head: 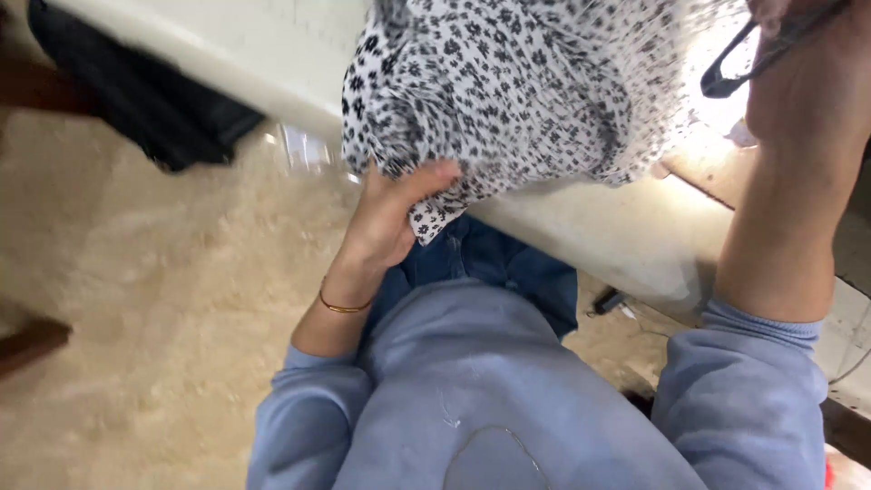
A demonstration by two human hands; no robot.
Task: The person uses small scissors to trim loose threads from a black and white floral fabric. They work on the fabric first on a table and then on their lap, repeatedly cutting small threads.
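We hold a white garment with a small black flower print (508, 91) up in front of us, above the edge of a pale table (626, 240). Our left hand (390, 213) grips the lower hem of the cloth: the thumb lies across the outside and the fingers (426, 177) are curled shut around a fold of it. Our right hand (803, 63) is raised at the top right, close to a black hanger (739, 59), whose dark hook and shoulder show against a bright light. Most of that hand is cut off by the frame, so we cannot tell how far its fingers are closed, or whether they have the hanger itself or only rest beside it.

As we judge it, the work is partway along. The garment is off the table and gathered in the air, bunched and creased, not spread flat or folded. The hanger sits at the cloth's upper edge, but we cannot see whether it is inside the garment. Straightening the cloth looks undone.

A dark bag or cloth (136, 100) lies on the beige floor (154, 299) to the left, well apart from us.
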